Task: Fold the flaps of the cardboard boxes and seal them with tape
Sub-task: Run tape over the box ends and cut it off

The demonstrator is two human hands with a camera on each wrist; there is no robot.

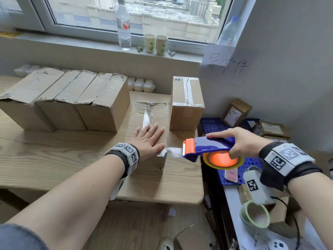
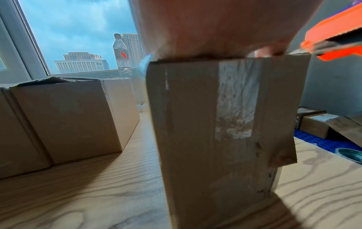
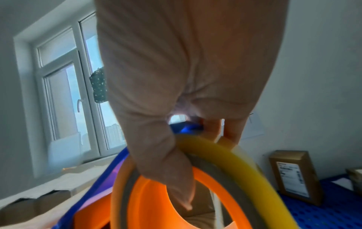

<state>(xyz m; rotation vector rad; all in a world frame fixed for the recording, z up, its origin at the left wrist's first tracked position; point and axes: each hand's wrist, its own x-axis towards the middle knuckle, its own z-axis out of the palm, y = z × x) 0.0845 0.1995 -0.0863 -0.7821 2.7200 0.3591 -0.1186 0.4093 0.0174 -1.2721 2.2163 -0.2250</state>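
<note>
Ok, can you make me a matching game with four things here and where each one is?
Things:
1. Left hand
2. Tape dispenser
3. Paper cups
4. Green tape roll

Places:
A. On the windowsill beside the bottle
B. Flat on top of the box
C. Low on the right, off the table
D. In the right hand

Pairs: 1-B, 2-D, 3-A, 4-C

handwritten "异常件" on white wall paper [image 1: 219,59]
</note>
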